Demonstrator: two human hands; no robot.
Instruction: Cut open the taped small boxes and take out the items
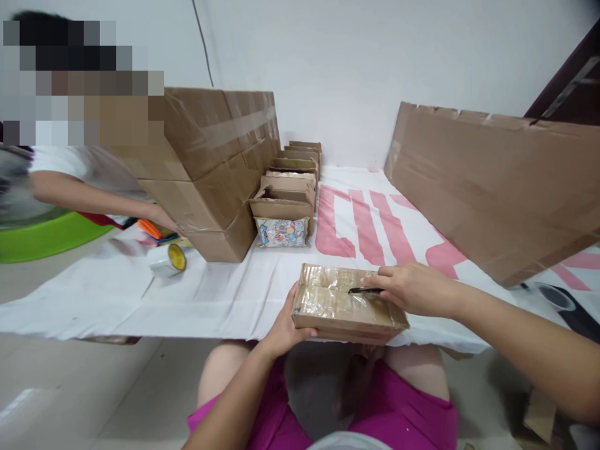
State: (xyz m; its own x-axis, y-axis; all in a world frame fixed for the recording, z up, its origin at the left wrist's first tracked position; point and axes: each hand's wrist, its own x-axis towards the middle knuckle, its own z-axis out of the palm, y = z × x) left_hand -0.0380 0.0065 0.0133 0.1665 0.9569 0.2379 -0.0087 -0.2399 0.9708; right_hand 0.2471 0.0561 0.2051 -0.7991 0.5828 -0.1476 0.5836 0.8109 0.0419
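Observation:
A small cardboard box [349,317], its top covered with shiny clear tape, lies at the table's front edge in front of me. My left hand [289,325] is closed around the box's left end, with the thumb along the near side. In my right hand [405,289] is a thin black box cutter [364,290], its tip at the tape near the middle of the top. The fingers hide most of the cutter's handle.
Stacked large cartons [225,181] stand left of centre. Beside them, open small boxes [285,197] form a row behind a printed packet [282,232]. A tape roll [169,259] lies left. A cardboard panel [497,187] stands right. Another person's arm [94,190] reaches behind the cartons.

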